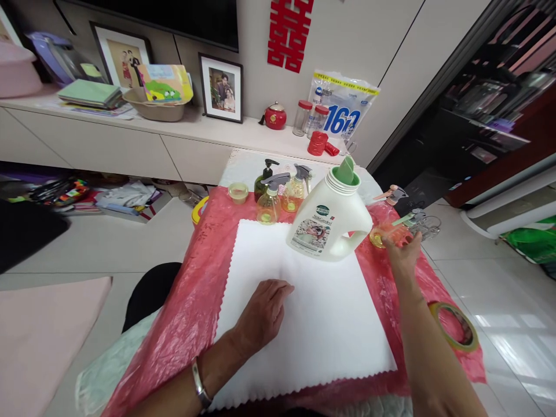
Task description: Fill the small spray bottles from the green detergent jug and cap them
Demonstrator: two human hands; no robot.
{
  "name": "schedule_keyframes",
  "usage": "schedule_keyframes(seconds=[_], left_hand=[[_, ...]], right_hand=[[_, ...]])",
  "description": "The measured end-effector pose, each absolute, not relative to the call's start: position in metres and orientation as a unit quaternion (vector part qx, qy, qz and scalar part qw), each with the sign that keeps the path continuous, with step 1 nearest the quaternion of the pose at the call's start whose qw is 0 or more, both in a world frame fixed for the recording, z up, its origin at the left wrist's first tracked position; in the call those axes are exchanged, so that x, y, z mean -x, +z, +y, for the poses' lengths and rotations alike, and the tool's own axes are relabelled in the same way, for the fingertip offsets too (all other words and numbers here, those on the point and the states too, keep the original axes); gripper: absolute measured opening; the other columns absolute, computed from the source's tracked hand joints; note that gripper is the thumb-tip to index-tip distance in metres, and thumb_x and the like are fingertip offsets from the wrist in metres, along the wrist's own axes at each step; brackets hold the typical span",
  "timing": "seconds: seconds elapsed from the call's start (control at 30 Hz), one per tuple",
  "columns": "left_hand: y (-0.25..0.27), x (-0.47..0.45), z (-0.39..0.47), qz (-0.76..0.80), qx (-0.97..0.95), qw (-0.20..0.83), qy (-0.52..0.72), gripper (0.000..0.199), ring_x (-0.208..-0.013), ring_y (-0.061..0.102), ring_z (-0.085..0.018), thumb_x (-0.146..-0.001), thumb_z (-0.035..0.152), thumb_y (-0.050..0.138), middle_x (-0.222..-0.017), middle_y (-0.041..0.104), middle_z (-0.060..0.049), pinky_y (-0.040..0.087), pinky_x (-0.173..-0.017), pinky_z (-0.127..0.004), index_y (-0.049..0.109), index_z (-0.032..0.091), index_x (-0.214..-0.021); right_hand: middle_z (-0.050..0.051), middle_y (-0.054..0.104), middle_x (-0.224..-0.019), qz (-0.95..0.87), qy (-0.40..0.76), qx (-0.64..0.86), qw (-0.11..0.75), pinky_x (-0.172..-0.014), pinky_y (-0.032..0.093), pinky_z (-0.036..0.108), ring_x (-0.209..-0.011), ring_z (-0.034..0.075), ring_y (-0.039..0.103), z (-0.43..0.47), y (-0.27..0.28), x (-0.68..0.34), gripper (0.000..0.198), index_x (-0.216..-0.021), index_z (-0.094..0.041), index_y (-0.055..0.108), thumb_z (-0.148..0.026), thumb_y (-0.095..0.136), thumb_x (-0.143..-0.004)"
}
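My left hand [266, 310] rests over a white scallop-edged cloth [321, 324], its fingers curled together with nothing visible in them. Over at the right table edge, my right hand [403, 258] reaches toward a spray bottle [397, 231], thumb and fingers apart; whether it touches the bottle I cannot tell. A clear glass mug [429, 227] is just beyond its fingertips. On the cloth's far part stands a large white detergent jug [332, 214] with a green spout [346, 171]. Behind the cloth are two spray bottles [268, 205] [295, 194], a dark green pump bottle [262, 184] and a small bowl [238, 192].
Red plastic film [191, 289] covers the table. A tape roll [454, 326] lies at its right edge. Along the wall, a cabinet [208, 145] carries framed photos [221, 87], glass jars [302, 119], a red pot [275, 116] and a basket [156, 107].
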State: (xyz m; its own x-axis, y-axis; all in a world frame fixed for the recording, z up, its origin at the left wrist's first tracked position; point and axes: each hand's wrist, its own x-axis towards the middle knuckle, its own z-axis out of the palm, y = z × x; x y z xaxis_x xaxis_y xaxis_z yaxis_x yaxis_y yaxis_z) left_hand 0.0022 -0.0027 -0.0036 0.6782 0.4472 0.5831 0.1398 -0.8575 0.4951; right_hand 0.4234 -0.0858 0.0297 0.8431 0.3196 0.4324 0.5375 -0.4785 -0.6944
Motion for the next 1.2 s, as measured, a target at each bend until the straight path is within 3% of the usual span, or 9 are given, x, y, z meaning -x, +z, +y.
schedule_keyframes(seconds=[0.07,0.13,0.27,0.37,0.6,0.83,1.2], left_hand=[[-0.004,-0.002,-0.003,0.164,-0.892,0.214,0.363,0.049,-0.096,0.064,-0.022,-0.082,-0.006,0.042,-0.106,0.069,-0.010,0.059,-0.088,-0.040,0.057,0.015,-0.123],[-0.005,-0.002,-0.003,0.164,-0.892,0.218,0.359,0.050,-0.096,0.065,-0.023,-0.080,-0.006,0.042,-0.106,0.069,-0.009,0.059,-0.088,-0.041,0.058,0.016,-0.122],[-0.006,-0.002,-0.003,0.162,-0.893,0.208,0.365,0.050,-0.096,0.065,-0.023,-0.079,-0.007,0.042,-0.105,0.069,-0.009,0.059,-0.088,-0.041,0.058,0.017,-0.121],[-0.007,-0.003,-0.003,0.158,-0.892,0.195,0.376,0.050,-0.095,0.065,-0.022,-0.079,-0.007,0.042,-0.103,0.069,-0.009,0.059,-0.087,-0.041,0.059,0.017,-0.119],[-0.011,-0.004,-0.003,0.152,-0.892,0.198,0.377,0.052,-0.092,0.064,-0.023,-0.073,-0.007,0.043,-0.101,0.069,-0.009,0.058,-0.085,-0.041,0.060,0.017,-0.116],[-0.012,-0.005,-0.003,0.158,-0.888,0.209,0.378,0.051,-0.090,0.064,-0.023,-0.071,-0.006,0.044,-0.100,0.069,-0.009,0.058,-0.083,-0.041,0.060,0.017,-0.113],[-0.002,-0.002,0.014,0.199,-0.842,0.373,0.334,0.052,-0.103,0.067,-0.023,-0.072,-0.001,0.050,-0.110,0.069,-0.008,0.060,-0.090,-0.042,0.061,0.021,-0.117]], right_hand=[[0.022,0.050,-0.130,-0.231,-0.103,0.855,0.453,-0.094,0.048,0.046,-0.106,0.030,0.054,-0.103,0.036,-0.402,0.123,-0.151,0.000,0.037,-0.081,0.068,-0.064],[0.019,0.055,-0.126,-0.238,-0.079,0.852,0.460,-0.092,0.049,0.041,-0.105,0.028,0.057,-0.124,0.040,-0.371,0.111,-0.147,-0.002,0.047,-0.079,0.062,-0.069],[0.012,0.063,-0.112,-0.253,-0.024,0.855,0.452,-0.084,0.051,0.032,-0.095,0.023,0.061,-0.164,0.038,-0.301,0.084,-0.131,-0.010,0.066,-0.075,0.059,-0.079],[0.011,0.065,-0.104,-0.247,0.005,0.865,0.438,-0.078,0.049,0.030,-0.088,0.023,0.061,-0.184,0.026,-0.267,0.079,-0.114,-0.011,0.072,-0.079,0.057,-0.078],[0.013,0.065,-0.108,-0.222,0.005,0.878,0.423,-0.088,0.045,0.037,-0.101,0.030,0.061,-0.187,-0.001,-0.248,0.081,-0.108,-0.010,0.072,-0.080,0.046,-0.078],[0.008,0.065,-0.111,-0.220,0.020,0.891,0.396,-0.092,0.043,0.039,-0.105,0.030,0.060,-0.184,0.004,-0.246,0.077,-0.105,-0.015,0.071,-0.080,0.041,-0.075],[0.009,0.065,-0.111,-0.195,0.058,0.918,0.340,-0.094,0.045,0.051,-0.107,0.039,0.058,-0.185,0.007,-0.250,0.080,-0.103,-0.018,0.070,-0.083,0.039,-0.067]])
